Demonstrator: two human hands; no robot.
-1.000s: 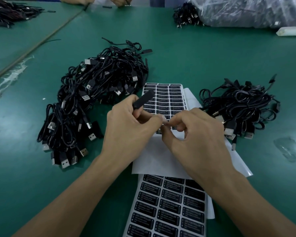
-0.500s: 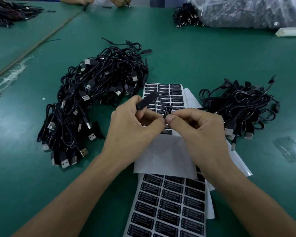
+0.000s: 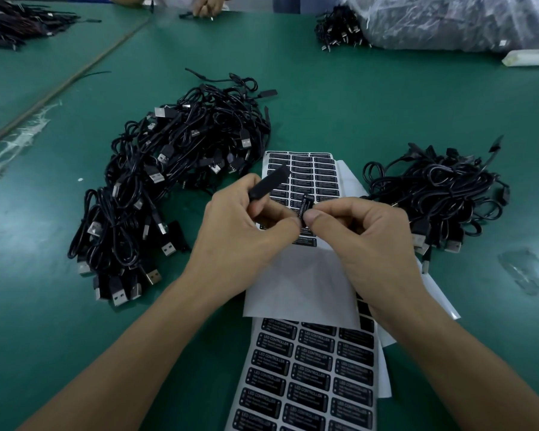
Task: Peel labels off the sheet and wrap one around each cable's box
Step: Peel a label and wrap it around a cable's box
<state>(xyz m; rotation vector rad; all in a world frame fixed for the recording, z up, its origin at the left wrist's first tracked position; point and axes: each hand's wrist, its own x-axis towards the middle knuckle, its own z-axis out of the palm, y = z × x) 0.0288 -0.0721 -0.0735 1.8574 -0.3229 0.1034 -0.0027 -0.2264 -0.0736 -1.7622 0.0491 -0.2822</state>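
Here, right hand (image 3: 364,241) pinches label (image 3: 304,206) edge beside box (image 3: 269,181).

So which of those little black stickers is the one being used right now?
In the middle of the green table, a white sheet of black rectangular labels lies under the hands. The left hand holds a slim black box; beside it the right hand pinches the peeled black label. Unlike the flat rows, it stands on edge, lifted off the sheet.

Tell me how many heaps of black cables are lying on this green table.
4: a big heap centre left, a smaller heap centre right, a far-left heap in the top corner, and a far heap beside the plastic bag, which may hide more.
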